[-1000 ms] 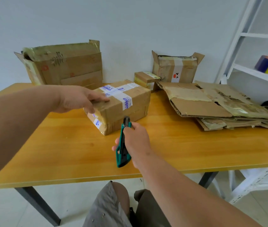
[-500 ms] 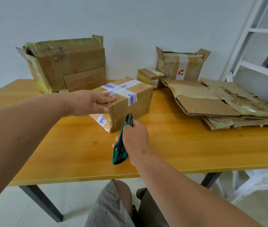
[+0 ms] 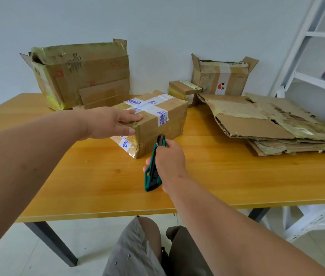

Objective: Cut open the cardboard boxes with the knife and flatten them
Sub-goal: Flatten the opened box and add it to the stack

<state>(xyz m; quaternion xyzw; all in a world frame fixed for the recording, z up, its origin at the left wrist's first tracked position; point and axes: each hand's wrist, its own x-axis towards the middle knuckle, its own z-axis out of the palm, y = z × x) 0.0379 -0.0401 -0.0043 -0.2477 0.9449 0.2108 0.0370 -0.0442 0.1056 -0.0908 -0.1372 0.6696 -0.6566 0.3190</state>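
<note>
Steadying the taped brown cardboard box at frame centre on the yellow wooden table, left hand lies flat-fingered on its top near corner. Right hand is wrapped round a green utility knife, tip near the box's front face. Box looks light, stiff, tape slick; hold top down, cut along tape seam.

1. A plain pale grey-blue wall fills the far side of the scene.
2. A wooden table with a warm yellow-orange top stands against that wall, on dark metal legs.
3. A white metal shelving unit stands at the right.
4. The floor is laid with pale tiles.
5. Soft, even light covers everything.
</note>
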